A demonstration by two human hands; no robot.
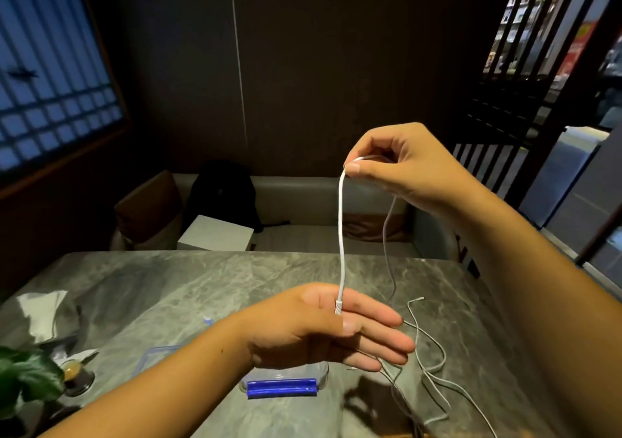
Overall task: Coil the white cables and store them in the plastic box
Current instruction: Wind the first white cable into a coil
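Note:
A white cable [342, 235] hangs taut and upright between my two hands above the table. My left hand [323, 326] pinches its plug end under the thumb, the other fingers stretched out flat. My right hand [400, 168], raised higher, pinches the cable's bend between thumb and forefinger; the rest of the cable drops behind it to the table. More white cable [434, 367] lies in loose tangled loops on the table at the right. The clear plastic box [286, 382] with a blue clip sits under my left hand, mostly hidden. Its lid [151, 356] lies to the left.
The grey marble table [202, 286] holds crumpled white tissue [42, 313] and a small dark cup [75, 375] beside green leaves [23, 377] at the left. Behind the table, a bench seat carries a black backpack [222, 195] and a white box [215, 233].

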